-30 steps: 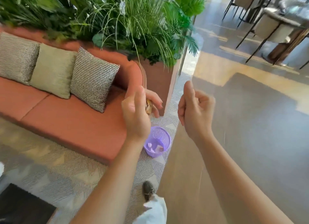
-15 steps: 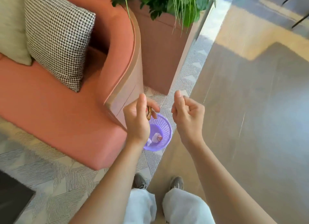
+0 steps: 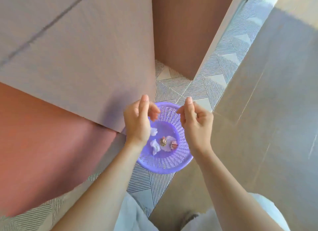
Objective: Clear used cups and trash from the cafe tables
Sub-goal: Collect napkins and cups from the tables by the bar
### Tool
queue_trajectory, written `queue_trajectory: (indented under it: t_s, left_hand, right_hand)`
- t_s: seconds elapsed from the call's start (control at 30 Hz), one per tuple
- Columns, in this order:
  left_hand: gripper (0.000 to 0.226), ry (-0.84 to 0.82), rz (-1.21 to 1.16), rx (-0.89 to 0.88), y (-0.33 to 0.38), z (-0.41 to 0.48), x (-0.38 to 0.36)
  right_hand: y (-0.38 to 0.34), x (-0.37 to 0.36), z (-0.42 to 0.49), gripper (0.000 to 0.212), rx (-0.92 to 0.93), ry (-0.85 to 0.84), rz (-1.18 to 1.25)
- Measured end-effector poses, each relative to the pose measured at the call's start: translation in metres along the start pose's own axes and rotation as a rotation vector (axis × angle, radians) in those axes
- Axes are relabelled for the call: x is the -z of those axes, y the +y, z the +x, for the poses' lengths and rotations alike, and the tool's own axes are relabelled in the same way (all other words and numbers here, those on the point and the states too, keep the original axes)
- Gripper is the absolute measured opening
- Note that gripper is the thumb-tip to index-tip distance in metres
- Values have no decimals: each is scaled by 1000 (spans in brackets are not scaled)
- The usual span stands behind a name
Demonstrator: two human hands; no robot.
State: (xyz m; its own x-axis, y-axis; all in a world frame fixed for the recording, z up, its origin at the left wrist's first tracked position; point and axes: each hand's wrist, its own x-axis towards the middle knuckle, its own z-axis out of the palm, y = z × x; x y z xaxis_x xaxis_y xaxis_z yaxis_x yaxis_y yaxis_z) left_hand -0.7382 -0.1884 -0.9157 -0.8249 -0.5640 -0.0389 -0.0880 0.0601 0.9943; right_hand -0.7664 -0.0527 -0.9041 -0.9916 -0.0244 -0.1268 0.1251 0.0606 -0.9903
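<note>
A purple plastic mesh basket stands on the floor right below me, beside the sofa's end. Inside lie crumpled white paper, a brownish crumpled wrapper and a pinkish scrap. My left hand hovers over the basket's left rim, fingers loosely curled, holding nothing. My right hand hovers over the right rim, fingers also loosely curled and empty. Neither hand touches the basket.
The orange sofa's side panel and cushion fill the left. A brown planter box stands behind the basket. Striped carpet runs under the basket; grey floor tiles lie to the right. My light trousers show at the bottom.
I have bent down close over the basket. The brownish wrapper that my left hand pinched now lies in the basket, and both hands have loosened.
</note>
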Motion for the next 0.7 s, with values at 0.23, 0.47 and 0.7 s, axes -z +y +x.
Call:
queue_trajectory:
  t_s: [0.23, 0.47, 0.7]
  left_hand:
    - [40, -123, -34, -199, -38, 16, -4]
    - [54, -133, -41, -230, -15, 10, 10]
    - [63, -35, -83, -255, 145, -25, 54]
  right_hand:
    - [68, -16, 19, 21, 33, -92, -2]
    - [37, -24, 7, 21, 81, -140, -29]
    - [-147, -15, -35, 20, 158, -143, 67]
